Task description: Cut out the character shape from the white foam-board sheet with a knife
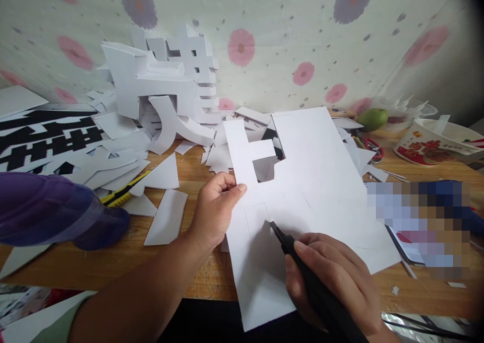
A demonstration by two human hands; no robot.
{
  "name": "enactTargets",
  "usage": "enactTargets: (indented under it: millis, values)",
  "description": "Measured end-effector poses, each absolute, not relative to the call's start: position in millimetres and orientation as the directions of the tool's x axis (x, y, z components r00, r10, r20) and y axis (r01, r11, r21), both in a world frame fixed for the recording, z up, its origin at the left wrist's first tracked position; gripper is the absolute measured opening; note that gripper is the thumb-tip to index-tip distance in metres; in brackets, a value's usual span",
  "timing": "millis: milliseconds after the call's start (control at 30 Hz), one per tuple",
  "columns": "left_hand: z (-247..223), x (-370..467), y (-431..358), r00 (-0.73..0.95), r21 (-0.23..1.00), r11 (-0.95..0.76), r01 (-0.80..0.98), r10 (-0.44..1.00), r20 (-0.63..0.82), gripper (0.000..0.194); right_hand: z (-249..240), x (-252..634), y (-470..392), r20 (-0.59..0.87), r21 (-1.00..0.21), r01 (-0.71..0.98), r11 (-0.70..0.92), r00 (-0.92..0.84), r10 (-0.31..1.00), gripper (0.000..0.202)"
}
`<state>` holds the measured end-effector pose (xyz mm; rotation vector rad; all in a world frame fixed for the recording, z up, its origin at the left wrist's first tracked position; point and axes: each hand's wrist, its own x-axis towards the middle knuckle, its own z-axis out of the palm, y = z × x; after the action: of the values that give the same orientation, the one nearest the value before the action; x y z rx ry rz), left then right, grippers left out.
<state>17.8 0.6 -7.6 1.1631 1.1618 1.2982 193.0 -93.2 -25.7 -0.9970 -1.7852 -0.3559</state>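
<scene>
A large white foam board (317, 182) lies tilted on the table, its near corner hanging past the front edge. It has a cut-out opening near its upper left and faint drawn or cut lines on its surface. At the board's left edge, my left hand (217, 207) pinches it between thumb and fingers. My right hand (336, 277) is wrapped round a thick black pen-shaped cutter (302, 272). The cutter's narrow tip touches or nearly touches the board by a rectangular outline. Its far end runs out of view at the bottom.
White board models (162, 81) stand at the back left. Loose white offcuts (166, 217), a yellow utility knife (124, 189) and a purple bottle (56, 209) are on the left. To the right are a partly blurred phone (408, 247), a paper bowl (434, 144) and a green fruit (372, 119).
</scene>
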Motion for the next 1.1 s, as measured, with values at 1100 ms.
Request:
enactTargets:
  millis: [1100]
  values:
    - [-3, 10, 16, -0.001, 0.987, -0.061, -0.147, 0.998, 0.062, 0.012, -19, 204, -88, 0.561, -0.824, 0.045, 0.564, 0.191, 0.805, 0.042]
